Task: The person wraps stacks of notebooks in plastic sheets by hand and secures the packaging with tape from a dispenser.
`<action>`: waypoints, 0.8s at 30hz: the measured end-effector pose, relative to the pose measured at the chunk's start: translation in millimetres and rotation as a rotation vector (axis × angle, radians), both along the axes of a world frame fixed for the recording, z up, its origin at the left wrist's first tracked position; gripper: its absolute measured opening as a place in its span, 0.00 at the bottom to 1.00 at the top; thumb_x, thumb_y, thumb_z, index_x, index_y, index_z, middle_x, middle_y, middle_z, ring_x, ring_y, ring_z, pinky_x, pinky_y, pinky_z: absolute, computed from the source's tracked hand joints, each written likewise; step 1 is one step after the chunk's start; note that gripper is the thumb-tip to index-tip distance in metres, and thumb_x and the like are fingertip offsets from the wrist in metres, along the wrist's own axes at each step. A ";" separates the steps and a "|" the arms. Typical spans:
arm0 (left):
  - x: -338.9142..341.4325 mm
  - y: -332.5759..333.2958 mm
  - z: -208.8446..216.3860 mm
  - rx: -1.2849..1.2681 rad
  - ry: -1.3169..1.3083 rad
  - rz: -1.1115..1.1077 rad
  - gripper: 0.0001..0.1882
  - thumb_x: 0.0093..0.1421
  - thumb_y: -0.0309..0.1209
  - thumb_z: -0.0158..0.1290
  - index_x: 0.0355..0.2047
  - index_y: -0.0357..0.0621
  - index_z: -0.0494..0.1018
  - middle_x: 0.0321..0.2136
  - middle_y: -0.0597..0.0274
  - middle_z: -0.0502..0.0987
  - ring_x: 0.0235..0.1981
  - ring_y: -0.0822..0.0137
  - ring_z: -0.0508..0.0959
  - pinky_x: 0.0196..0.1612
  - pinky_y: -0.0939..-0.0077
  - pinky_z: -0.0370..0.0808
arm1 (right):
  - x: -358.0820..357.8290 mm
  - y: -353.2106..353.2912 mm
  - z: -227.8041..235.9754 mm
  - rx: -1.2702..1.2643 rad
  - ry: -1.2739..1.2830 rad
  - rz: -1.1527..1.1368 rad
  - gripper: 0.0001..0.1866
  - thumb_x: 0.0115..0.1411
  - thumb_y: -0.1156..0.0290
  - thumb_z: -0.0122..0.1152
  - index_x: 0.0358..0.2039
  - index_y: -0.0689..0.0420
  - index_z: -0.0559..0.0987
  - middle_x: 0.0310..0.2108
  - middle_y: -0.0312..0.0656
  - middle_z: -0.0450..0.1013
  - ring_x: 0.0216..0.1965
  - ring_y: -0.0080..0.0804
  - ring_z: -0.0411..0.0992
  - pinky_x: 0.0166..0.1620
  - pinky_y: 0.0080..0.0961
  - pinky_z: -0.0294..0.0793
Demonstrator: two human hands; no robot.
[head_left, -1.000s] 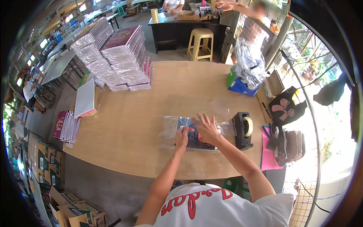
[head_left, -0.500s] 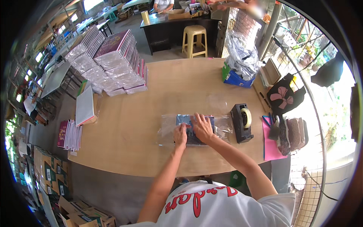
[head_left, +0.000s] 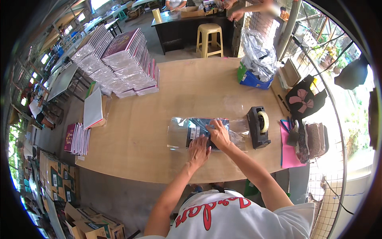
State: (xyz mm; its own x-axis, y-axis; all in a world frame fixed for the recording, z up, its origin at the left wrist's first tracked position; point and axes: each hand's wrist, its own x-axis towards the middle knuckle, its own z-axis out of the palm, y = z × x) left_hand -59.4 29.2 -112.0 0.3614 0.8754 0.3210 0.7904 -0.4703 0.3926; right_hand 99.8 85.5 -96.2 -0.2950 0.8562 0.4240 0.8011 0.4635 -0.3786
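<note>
On the table in front of me lies a dark spiral-bound notebook (head_left: 192, 124) with a pale label on its cover. Clear plastic film (head_left: 177, 133) is wrapped over it and sticks out flat past its left and right sides. My left hand (head_left: 199, 151) rests on the notebook's lower left part, fingers stretched out over the film. Higher on the cover, my right hand (head_left: 219, 134) presses down with fingers apart and slightly bent. Neither hand grips anything. A black tape dispenser (head_left: 255, 131) with a roll of clear tape stands just right of the notebook.
Tall stacks of plastic-wrapped notebooks (head_left: 127, 65) stand at the table's far left, a smaller pile (head_left: 78, 139) at its left edge. A blue-green box (head_left: 254, 81) of crumpled plastic sits far right. Pink paper (head_left: 289, 153) lies near the right edge. Other people work beyond the table.
My left hand has gone from upright, with bunched fingers, to flat on the lower part of the notebook. My right hand stays on the cover. The whole view has shifted slightly.
</note>
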 end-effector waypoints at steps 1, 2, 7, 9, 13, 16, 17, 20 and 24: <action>-1.4 -1.8 0.5 0.063 0.050 -0.005 0.30 0.55 0.39 0.59 0.57 0.47 0.68 0.57 0.44 0.65 0.55 0.43 0.67 0.54 0.48 0.66 | 0.0 -0.5 -0.3 0.033 -0.008 -0.005 0.17 0.50 0.72 0.59 0.43 0.56 0.82 0.45 0.44 0.70 0.49 0.44 0.68 0.47 0.36 0.74; -2.5 -3.4 1.1 -0.022 0.041 -0.008 0.29 0.55 0.39 0.58 0.57 0.48 0.68 0.57 0.43 0.64 0.56 0.43 0.67 0.55 0.47 0.65 | 0.7 -1.1 -0.4 -0.018 -0.006 0.009 0.17 0.50 0.72 0.58 0.42 0.57 0.82 0.45 0.44 0.70 0.49 0.44 0.68 0.47 0.36 0.74; -8.2 -11.7 6.1 -0.117 0.108 -0.094 0.31 0.54 0.45 0.60 0.58 0.57 0.68 0.61 0.39 0.59 0.62 0.39 0.61 0.62 0.39 0.57 | -2.2 -2.1 0.2 0.107 0.016 0.015 0.15 0.49 0.73 0.58 0.40 0.57 0.82 0.43 0.42 0.71 0.47 0.42 0.69 0.46 0.37 0.74; -9.1 -17.7 9.8 -0.128 0.234 -0.115 0.34 0.51 0.50 0.62 0.59 0.65 0.68 0.64 0.38 0.54 0.65 0.36 0.55 0.62 0.32 0.52 | -7.6 -4.6 0.7 0.118 0.015 -0.023 0.13 0.49 0.74 0.58 0.37 0.57 0.82 0.41 0.41 0.71 0.45 0.41 0.70 0.45 0.37 0.74; 2.7 -23.7 2.6 -0.195 0.332 -0.087 0.42 0.43 0.56 0.66 0.60 0.75 0.66 0.69 0.38 0.44 0.68 0.31 0.45 0.61 0.23 0.48 | -10.0 -10.5 -2.8 0.069 0.010 -0.039 0.14 0.47 0.78 0.56 0.35 0.56 0.83 0.33 0.40 0.71 0.37 0.40 0.72 0.39 0.36 0.76; 8.6 -25.0 -7.8 -0.235 0.289 -0.020 0.40 0.42 0.54 0.68 0.58 0.75 0.68 0.70 0.38 0.41 0.68 0.30 0.43 0.61 0.23 0.48 | -13.0 -16.3 -7.5 0.036 0.055 -0.045 0.13 0.48 0.78 0.56 0.34 0.56 0.83 0.31 0.40 0.71 0.35 0.39 0.73 0.36 0.35 0.76; 10.3 -22.5 -11.2 -0.223 0.299 -0.006 0.39 0.43 0.53 0.67 0.58 0.74 0.69 0.70 0.38 0.41 0.68 0.30 0.43 0.61 0.23 0.48 | -13.2 -16.2 -8.6 0.042 0.035 -0.059 0.13 0.47 0.78 0.56 0.33 0.56 0.83 0.29 0.40 0.70 0.34 0.39 0.73 0.34 0.34 0.76; 12.2 -19.4 -24.5 -0.202 0.322 0.034 0.34 0.46 0.48 0.66 0.57 0.69 0.72 0.70 0.38 0.42 0.68 0.29 0.44 0.60 0.22 0.48 | -17.7 -22.4 -11.1 0.026 0.036 -0.078 0.11 0.45 0.78 0.56 0.30 0.56 0.82 0.29 0.41 0.70 0.34 0.40 0.73 0.35 0.34 0.77; 18.4 -15.2 -33.9 -0.131 0.403 0.103 0.32 0.51 0.42 0.61 0.56 0.45 0.72 0.70 0.39 0.42 0.68 0.27 0.44 0.60 0.20 0.48 | -20.0 -24.0 -8.7 0.010 0.035 -0.026 0.04 0.46 0.75 0.58 0.25 0.57 0.78 0.30 0.43 0.69 0.36 0.43 0.73 0.38 0.36 0.77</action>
State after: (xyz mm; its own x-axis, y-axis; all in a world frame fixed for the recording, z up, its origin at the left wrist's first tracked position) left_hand -41.0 14.1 -145.9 0.3439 0.9373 0.0563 0.9328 -0.3479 0.0941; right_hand 79.8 61.5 -105.0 -0.2576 0.8592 0.4420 0.7992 0.4465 -0.4023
